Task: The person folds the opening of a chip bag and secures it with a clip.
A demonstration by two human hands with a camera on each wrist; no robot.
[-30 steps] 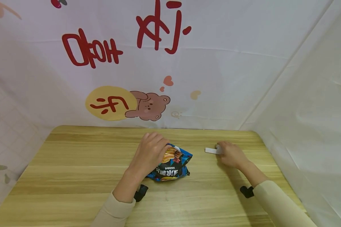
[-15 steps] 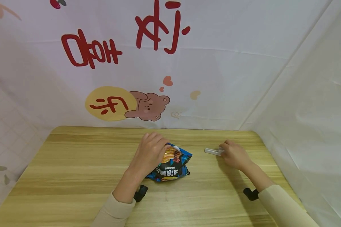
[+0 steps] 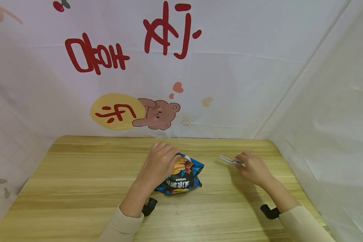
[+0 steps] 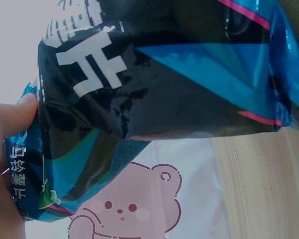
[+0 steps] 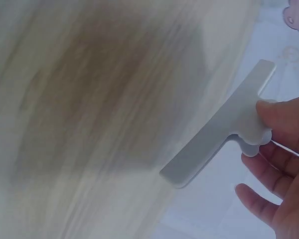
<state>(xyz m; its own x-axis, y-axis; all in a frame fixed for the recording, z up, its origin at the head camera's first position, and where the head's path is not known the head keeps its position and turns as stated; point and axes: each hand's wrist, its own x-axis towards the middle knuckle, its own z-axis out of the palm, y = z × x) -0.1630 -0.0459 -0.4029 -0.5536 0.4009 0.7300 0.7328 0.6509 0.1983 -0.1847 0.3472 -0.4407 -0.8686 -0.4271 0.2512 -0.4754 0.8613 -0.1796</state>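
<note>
A black and blue bag of potato chips (image 3: 181, 176) stands near the middle of the table. My left hand (image 3: 158, 161) grips its upper left edge; in the left wrist view the thumb (image 4: 20, 113) presses on the bag (image 4: 154, 89). To the right of the bag, my right hand (image 3: 252, 168) pinches a pale grey bag clip (image 3: 228, 159) above the table. The right wrist view shows the long clip (image 5: 219, 129) held by its scalloped handle between thumb and fingers. Its far end points left, apart from the bag.
The wooden table (image 3: 78, 181) ends at a white cloth backdrop (image 3: 230, 50) with red lettering and a printed bear (image 3: 161, 114). Another white cloth (image 3: 335, 134) hangs along the right side. A black wrist camera mount (image 3: 270, 211) sits by the right sleeve.
My right hand has shifted slightly right and toward me with the bag clip, which has turned from flat-on to edge-on. The left hand and the bag have barely moved.
</note>
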